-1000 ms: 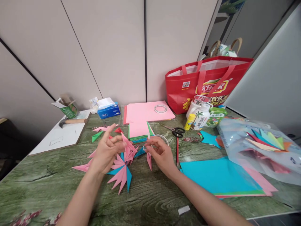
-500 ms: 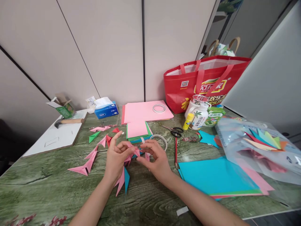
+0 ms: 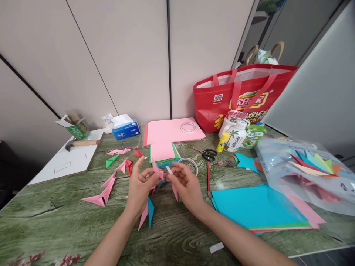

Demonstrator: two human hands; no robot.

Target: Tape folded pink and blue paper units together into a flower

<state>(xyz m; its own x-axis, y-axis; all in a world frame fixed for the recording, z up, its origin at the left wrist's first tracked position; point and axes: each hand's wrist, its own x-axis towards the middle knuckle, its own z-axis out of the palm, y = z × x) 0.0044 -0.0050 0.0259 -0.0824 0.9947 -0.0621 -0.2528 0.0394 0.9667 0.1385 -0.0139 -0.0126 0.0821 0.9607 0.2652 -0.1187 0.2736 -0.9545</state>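
Note:
Between the thumb and fingers of my left hand point(image 3: 141, 186) is a folded pink paper piece point(image 3: 157, 170), its pointed tip upward. My right hand point(image 3: 187, 186) is close beside it, thumb and fingers pinched on a narrow white strip point(image 3: 169, 170) that looks like tape. Whether the strip touches the pink piece I cannot tell. Below and behind the hands are more folded pieces, one blue point(image 3: 150, 211) and another pink point(image 3: 175, 192), partly hidden. Left of my left hand, several pink folded pieces point(image 3: 107, 192) lie joined in a row. A tape roll point(image 3: 196, 166) rests behind my right hand.
Behind are stacked pink sheets point(image 3: 172, 133), scissors point(image 3: 208, 152), a red pencil point(image 3: 208, 177), a glue stick point(image 3: 222, 142) and a red bag point(image 3: 210, 107). Blue sheets point(image 3: 255, 207) and a clear plastic bag point(image 3: 277, 159) occupy the right. A hammer point(image 3: 83, 143) and tissue box point(image 3: 126, 130) are left.
The pink piece in my left hand has turned so its point stands up. My right hand has shifted slightly right, and the white strip now tilts the other way.

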